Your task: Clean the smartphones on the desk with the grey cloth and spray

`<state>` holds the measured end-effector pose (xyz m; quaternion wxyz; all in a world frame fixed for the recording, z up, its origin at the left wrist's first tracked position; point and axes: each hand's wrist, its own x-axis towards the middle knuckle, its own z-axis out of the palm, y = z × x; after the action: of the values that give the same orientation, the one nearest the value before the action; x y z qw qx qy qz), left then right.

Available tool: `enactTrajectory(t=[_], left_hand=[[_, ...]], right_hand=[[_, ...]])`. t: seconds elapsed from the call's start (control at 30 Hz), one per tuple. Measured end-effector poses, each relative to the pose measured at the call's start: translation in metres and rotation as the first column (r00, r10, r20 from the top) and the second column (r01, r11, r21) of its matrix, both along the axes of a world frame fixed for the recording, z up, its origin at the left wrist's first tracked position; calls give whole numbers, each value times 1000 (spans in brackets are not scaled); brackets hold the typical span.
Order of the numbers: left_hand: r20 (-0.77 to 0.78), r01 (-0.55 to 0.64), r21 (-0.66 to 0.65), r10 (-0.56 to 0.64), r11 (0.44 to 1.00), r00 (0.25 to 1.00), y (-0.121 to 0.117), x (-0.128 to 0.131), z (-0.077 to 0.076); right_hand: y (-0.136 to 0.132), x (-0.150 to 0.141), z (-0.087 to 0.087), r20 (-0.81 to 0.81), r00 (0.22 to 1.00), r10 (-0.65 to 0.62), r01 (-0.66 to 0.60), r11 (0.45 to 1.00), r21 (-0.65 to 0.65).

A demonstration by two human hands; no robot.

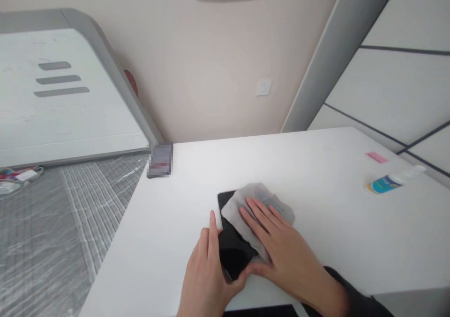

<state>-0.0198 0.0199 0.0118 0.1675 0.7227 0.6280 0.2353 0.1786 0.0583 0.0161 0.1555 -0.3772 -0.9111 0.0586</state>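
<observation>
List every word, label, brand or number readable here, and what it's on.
No text is readable with certainty.
Bottle: label lettering too blurred to read.
Grey cloth: faint printed marks, too blurred to read.
Dark pixelated item: nothing readable.
Pink piece: any marks too small to tell.
Black-screened device: no lettering shows.

Cloth [236,209] on the tablet [235,257], bottle [385,184] to their right on the table [140,242].

A white table [316,167] bears a dark-screened device [235,254], bottle [386,184], pink slip [377,157] and blurred item [161,160].
</observation>
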Motion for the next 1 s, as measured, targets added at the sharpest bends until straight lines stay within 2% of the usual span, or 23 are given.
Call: enactTrajectory(t=[0.13, 0.23, 0.27, 0.37, 0.47, 0.5, 0.6, 0.7, 0.73, 0.83, 0.87, 0.97, 1.0], left_hand=[[-41, -30, -29, 28, 999, 999, 0, 0, 0], [-45, -36, -4, 36, 999, 998, 1, 0, 0], [-42, -17, 1, 17, 1000, 999, 1, 0, -1], [-33, -6, -13, 6, 1000, 999, 0, -2, -2], [-22, -10, -26, 9, 1000, 1000, -2, -4, -3], [-23, 0, -28, -1, 1000, 1000, -2, -5, -3], [-29, 1, -23, -2, 1000, 1000, -2, -4, -2], [-32, -23, -13, 22, 1000, 999, -1, -2, 1], [-42, -27, -12, 27, 1000, 999, -1, -1, 2], [-79, -30, -4, 29, 1000, 996, -1, 0, 5], [-85, -21, 0, 21, 1000, 996, -1, 0, 5], [-92, 7, 5, -7, 1000, 996, -1, -1, 4], [-106, 8, 0, -8, 1000, 994, -1, -2, 3]], right_hand=[[1, -2, 3, -12, 986, 166, -166, 986, -14], [1, -2, 4, 9, 999, 39, -38, 997, -71], [1, -1, 3, 6, 999, 37, -36, 997, -71], [0, 1, 4, 14, 991, 131, -129, 988, -89], [1, 1, 5, 23, 999, 39, -37, 995, -96], [1, 0, 5, 8, 999, 48, -47, 996, -82], [3, -2, 6, -20, 988, 154, -156, 983, -93], [5, -1, 7, 5, 1000, -1, 2, 990, -140], [6, 1, 7, 1, 1000, -15, 15, 990, -141], [4, 5, 5, -24, 993, 116, -118, 981, -156], [3, 6, 4, -26, 994, 108, -111, 983, -145], [0, 7, -1, -23, 999, -27, 25, 997, -72], [-1, 6, -2, -30, 1000, -5, 4, 999, -38]])
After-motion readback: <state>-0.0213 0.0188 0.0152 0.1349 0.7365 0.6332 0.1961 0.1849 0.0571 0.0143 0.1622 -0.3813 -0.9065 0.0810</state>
